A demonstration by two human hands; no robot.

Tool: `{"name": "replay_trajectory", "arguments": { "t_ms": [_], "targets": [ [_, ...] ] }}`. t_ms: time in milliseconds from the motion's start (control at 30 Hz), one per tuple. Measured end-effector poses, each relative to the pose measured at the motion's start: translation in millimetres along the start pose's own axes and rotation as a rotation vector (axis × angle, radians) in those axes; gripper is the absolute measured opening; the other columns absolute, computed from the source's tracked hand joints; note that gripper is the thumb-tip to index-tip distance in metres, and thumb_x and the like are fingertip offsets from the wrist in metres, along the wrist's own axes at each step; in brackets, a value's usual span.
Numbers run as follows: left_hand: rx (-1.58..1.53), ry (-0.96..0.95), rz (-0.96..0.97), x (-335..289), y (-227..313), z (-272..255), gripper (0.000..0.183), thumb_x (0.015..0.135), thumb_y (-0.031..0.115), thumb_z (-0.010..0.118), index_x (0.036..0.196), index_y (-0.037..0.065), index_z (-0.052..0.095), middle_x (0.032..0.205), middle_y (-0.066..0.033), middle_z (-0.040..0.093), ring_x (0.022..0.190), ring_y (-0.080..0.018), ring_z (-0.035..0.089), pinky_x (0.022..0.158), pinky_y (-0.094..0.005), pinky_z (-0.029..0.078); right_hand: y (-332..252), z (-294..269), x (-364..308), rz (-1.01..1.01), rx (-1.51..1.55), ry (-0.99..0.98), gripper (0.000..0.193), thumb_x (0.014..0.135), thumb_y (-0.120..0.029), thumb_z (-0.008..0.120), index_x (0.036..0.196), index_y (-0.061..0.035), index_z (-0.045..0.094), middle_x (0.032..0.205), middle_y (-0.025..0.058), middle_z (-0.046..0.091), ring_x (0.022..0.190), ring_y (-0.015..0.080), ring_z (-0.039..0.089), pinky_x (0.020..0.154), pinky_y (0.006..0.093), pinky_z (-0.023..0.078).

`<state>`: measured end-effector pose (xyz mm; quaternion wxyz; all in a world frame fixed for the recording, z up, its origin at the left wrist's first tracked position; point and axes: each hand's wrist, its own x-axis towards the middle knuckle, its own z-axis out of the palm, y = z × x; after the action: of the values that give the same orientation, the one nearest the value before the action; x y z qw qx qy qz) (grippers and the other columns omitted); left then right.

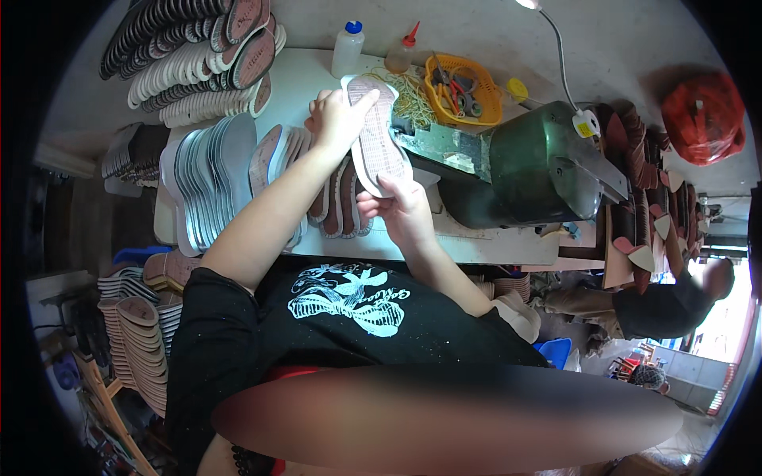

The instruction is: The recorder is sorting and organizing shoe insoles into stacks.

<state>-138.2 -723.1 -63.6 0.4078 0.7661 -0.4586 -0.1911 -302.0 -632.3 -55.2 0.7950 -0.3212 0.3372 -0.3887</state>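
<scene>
Pink insole gripped at both ends, left hand outstretched, right hand nearer

The insole held between the left hand and the right hand shows a matt, finely textured pinkish-brown face with a pale edge. Right of it, the machine housing is dark green painted metal with a worn sheen. Beyond the hands, the basket is glossy orange plastic mesh.

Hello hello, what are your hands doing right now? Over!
Left hand grips the sole's far end. Right hand holds its near end. Sole lifted over the table, beside the green machine. Nothing in the way.
</scene>
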Motion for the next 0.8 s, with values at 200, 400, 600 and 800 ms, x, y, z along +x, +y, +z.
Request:
{"name": "replay_trajectory", "arguments": {
  "t_ms": [200,400,600,800],
  "targets": [
    [0.235,-0.094,0.226,36,1,-13,0.082,0.073,0.061,0.062,0.112,-0.011,0.056,0.130,-0.0268,0.043,0.123,-0.0370,0.038,0.102,-0.0457,0.030,5,14,27,-0.073,0.098,0.082,0.029,0.091,-0.021,0.054,0.102,0.0058,0.057,0.079,0.0156,0.066,0.066,0.0203,0.066,0.059,0.0292,0.053],
    [0.331,-0.676,0.925,82,22,-42,0.061,0.064,0.060,0.070,0.113,0.024,0.063,0.144,-0.0054,0.037,0.141,-0.0287,0.011,0.107,-0.0604,-0.003,-1,22,41,-0.113,0.079,0.075,0.030,0.093,-0.021,0.052,0.110,0.0047,0.053,0.083,0.0153,0.066,0.068,0.0192,0.066,0.061,0.0284,0.054],
    [0.540,-1.198,0.760,100,45,-44,0.038,0.076,0.046,0.068,0.086,0.010,0.060,0.096,-0.0072,0.060,0.101,-0.0209,0.055,0.110,-0.0528,-0.005,-10,22,42,-0.062,0.047,0.082,0.034,0.095,-0.025,0.051,0.109,0.0058,0.054,0.089,0.0178,0.066,0.075,0.0203,0.068,0.065,0.0281,0.056],
    [0.226,-1.338,0.493,91,32,-53,0.034,0.083,0.033,0.066,0.071,0.004,0.054,0.058,-0.0008,0.052,0.055,-0.0099,0.049,0.049,-0.0287,0.039,-15,22,43,-0.041,0.058,0.108,0.039,0.095,-0.029,0.051,0.112,0.0063,0.054,0.092,0.0184,0.066,0.076,0.0212,0.068,0.065,0.0280,0.057]
  ]
}}
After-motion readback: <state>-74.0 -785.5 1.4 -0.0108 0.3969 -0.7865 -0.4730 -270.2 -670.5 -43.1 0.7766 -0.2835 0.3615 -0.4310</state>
